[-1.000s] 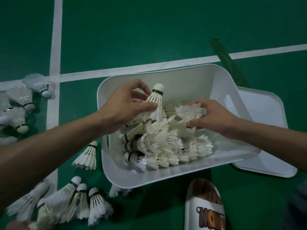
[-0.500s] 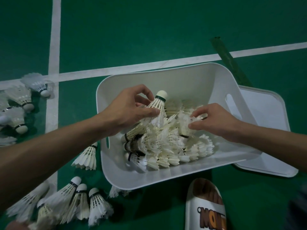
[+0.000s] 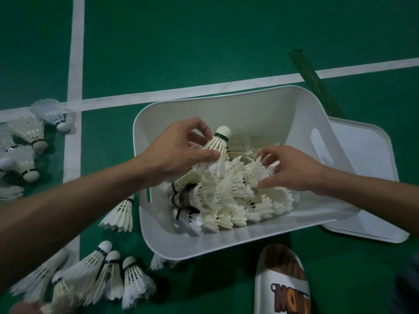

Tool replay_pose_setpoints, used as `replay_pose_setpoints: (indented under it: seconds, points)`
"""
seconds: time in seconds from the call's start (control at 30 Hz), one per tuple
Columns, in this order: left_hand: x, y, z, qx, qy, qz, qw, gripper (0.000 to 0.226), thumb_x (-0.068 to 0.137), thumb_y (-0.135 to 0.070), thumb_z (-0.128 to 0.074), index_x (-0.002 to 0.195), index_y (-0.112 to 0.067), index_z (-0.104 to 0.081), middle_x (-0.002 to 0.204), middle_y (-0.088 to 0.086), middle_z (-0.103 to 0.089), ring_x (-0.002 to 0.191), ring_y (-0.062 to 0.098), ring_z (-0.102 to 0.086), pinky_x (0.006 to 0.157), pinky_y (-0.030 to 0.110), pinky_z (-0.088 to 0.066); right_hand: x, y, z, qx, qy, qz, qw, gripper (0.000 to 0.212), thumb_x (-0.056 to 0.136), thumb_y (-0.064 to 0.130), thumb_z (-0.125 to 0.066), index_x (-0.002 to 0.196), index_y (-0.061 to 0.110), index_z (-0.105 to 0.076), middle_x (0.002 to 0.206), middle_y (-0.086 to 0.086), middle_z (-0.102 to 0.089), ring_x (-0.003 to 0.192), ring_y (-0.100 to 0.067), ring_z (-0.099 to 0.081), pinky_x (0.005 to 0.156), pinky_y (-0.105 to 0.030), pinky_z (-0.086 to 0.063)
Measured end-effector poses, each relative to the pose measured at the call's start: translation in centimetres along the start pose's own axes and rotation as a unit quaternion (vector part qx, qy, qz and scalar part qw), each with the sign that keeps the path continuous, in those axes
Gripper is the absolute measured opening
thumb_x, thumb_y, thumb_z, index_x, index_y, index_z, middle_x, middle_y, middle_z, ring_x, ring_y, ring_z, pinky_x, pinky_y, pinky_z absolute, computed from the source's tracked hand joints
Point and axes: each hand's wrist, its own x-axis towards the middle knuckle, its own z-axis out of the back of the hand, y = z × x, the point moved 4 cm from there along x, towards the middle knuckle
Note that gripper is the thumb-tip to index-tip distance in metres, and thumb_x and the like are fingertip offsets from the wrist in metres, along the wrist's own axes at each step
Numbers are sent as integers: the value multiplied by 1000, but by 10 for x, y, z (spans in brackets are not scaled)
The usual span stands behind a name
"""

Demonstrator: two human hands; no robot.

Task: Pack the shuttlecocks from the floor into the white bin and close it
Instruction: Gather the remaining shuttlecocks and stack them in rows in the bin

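The white bin (image 3: pixel 226 243) stands on the green court floor with a pile of shuttlecocks (image 3: pixel 229 200) inside. Over its left part my left hand (image 3: pixel 176 155) pinches one white shuttlecock (image 3: pixel 216 148), cork end up and tilted away. My right hand (image 3: pixel 292 168) reaches in from the right, its curled fingers gripping a feathered shuttlecock (image 3: pixel 260 168) on top of the pile. The bin's flat white lid (image 3: pixel 371 177) lies on the floor, partly under the bin's right side.
Loose shuttlecocks lie on the floor: several at the far left (image 3: pixel 27 146), one beside the bin's left wall (image 3: pixel 120 214), several at the lower left (image 3: pixel 106 277). A white slipper (image 3: pixel 281 282) sits below the bin. White court lines (image 3: pixel 76 64) cross the floor.
My right hand has sunk from above the pile onto it with its shuttlecock. My left hand with its shuttlecock has shifted slightly right and down over the bin.
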Motion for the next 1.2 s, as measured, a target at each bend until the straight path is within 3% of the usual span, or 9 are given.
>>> replay_pose_setpoints:
  seconds: [0.23, 0.33, 0.47, 0.63, 0.83, 0.93, 1.0, 1.07, 1.2]
  points:
    - [0, -1, 0, 10, 4, 0, 1000, 31, 72, -21, -79, 95, -19, -58, 102, -1, -70, 88, 9, -68, 77, 35, -58, -3, -6, -13, 51, -5, -35, 998, 64, 56, 31, -92, 111, 26, -59, 101, 2, -61, 86, -16, -64, 82, -37, -55]
    - [0, -2, -1, 13, 8, 0, 1000, 31, 72, -21, -78, 95, -19, -58, 103, -1, -69, 89, 8, -66, 74, 31, -57, -4, -4, -18, -4, 5, -22, 1000, 71, 58, 35, -90, 121, 23, -60, 114, -1, -59, 92, -17, -65, 84, -33, -53]
    - [0, -2, -3, 25, 12, 1, 1000, 32, 72, -23, -79, 96, -21, -58, 102, -2, -69, 92, 10, -65, 77, 34, -56, -4, 13, -26, -91, 30, 37, 995, 73, 63, 39, -87, 128, 20, -59, 120, 1, -63, 73, -1, -58, 68, -18, -43]
    - [0, -2, -5, 55, 18, -6, 998, 31, 71, -24, -80, 94, -24, -59, 105, -1, -68, 97, 14, -65, 84, 38, -56, -5, 19, -24, -140, 20, 62, 988, 79, 63, 44, -85, 132, 18, -55, 126, 1, -63, 85, -10, -62, 79, -24, -47]
    - [1, -2, -10, 103, 36, -22, 994, 31, 70, -31, -81, 90, -31, -58, 106, -4, -67, 97, 16, -65, 88, 43, -54, -13, 21, -8, -150, -4, 68, 986, 88, 52, 66, -79, 128, 29, -56, 125, 10, -61, 86, -1, -57, 82, -23, -43]
    - [1, -2, -14, 116, 33, -33, 992, 31, 71, -33, -80, 92, -31, -57, 108, -4, -65, 98, 14, -63, 89, 42, -53, -12, 24, 7, -77, -92, 58, 991, 64, 52, 70, -73, 101, 31, -67, 94, 20, -65, 76, 0, -61, 71, -21, -47]
    - [2, -4, -18, 123, 29, -45, 991, 32, 72, -34, -80, 93, -30, -56, 107, -4, -65, 99, 13, -62, 89, 40, -54, -11, 29, 7, 76, -79, 56, 992, 51, 54, 59, -75, 90, 23, -70, 80, 10, -70, 71, -7, -67, 66, -26, -55]
    - [2, -9, -21, 130, 28, -65, 989, 33, 73, -34, -79, 94, -31, -55, 106, -5, -64, 100, 13, -62, 89, 39, -54, -10, 35, 0, 214, -47, 49, 974, 43, 58, 44, -77, 88, 13, -71, 77, -3, -73, 70, -15, -69, 64, -31, -57]
    - [1, -13, -23, 133, 23, -90, 987, 32, 75, -33, -77, 97, -34, -54, 108, -4, -63, 103, 13, -61, 90, 36, -54, -10, 39, -10, 315, -28, 27, 948, 33, 71, 25, -76, 96, 5, -69, 81, -10, -74, 74, -19, -70, 67, -34, -57]
